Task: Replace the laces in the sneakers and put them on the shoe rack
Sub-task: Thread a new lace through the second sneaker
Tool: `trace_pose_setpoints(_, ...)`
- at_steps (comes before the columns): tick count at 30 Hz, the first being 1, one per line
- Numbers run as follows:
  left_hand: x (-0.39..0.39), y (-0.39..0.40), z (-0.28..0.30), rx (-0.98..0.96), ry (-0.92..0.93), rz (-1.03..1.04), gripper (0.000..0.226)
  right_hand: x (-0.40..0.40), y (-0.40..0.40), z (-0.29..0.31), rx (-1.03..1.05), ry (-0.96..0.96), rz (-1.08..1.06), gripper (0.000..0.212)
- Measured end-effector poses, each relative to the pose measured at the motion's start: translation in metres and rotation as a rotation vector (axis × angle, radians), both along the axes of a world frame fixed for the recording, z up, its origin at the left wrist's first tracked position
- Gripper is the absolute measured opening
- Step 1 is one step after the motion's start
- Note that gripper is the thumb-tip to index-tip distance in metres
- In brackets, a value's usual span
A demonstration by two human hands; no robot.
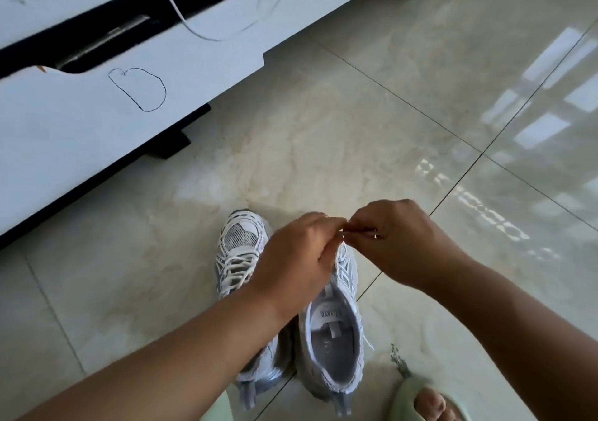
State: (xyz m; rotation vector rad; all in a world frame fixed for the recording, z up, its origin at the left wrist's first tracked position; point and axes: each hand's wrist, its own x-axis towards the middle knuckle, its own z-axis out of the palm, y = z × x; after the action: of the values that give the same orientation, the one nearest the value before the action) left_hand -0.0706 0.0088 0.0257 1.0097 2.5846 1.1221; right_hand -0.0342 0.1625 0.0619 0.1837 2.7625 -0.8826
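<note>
Both the left hand (301, 252) and right hand (398, 242) are pinching, seemingly, a thin limp lace end over the right sneaker (333, 333) standing on the tiled floor (323, 129); best gripped near its stiff tip.

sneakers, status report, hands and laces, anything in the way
Left hand and right hand pinching together over right sneaker. Left sneaker laced. Slippered foot beside, nothing blocking.
</note>
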Motion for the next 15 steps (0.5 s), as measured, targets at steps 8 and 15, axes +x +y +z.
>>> trace_pose_setpoints(8,-0.03,-0.009,-0.02,-0.092,-0.101,0.136,0.011,-0.017,0.004,-0.036,-0.067,0.04,-0.035,0.011)
trace_pose_setpoints(15,0.001,-0.004,-0.047,-0.293,-0.228,0.04,0.016,0.002,0.019,-0.078,0.056,-0.05,-0.014,0.014)
